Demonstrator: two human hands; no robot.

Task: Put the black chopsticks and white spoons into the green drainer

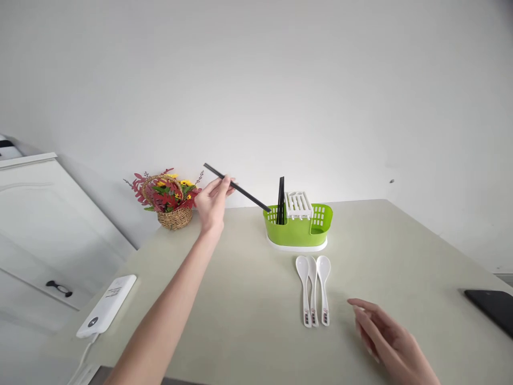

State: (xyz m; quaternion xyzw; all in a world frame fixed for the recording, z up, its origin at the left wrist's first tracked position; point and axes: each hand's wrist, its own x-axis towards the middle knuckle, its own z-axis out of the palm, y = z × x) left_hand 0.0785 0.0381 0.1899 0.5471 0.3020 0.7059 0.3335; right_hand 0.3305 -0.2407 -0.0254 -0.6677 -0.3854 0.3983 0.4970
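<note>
Left forearm [170,315] closest to camera, over the desk [248,310]. White power bank [107,306] far left, basket of flowers [175,218] behind it by the wall. Left hand [213,206] pinches black chopstick [248,195] (one or two, can't tell), tilted, lower end at left rim of green caddy [298,233]; contact unclear. More chopsticks [281,200] stand in caddy's left part, white slotted rack [298,204] over the middle. Three white spoons [313,291] lie just in front. Right hand [387,337] beside them, fingers loosely curled, narrow gap. Black phone [495,307] at right edge.
</note>
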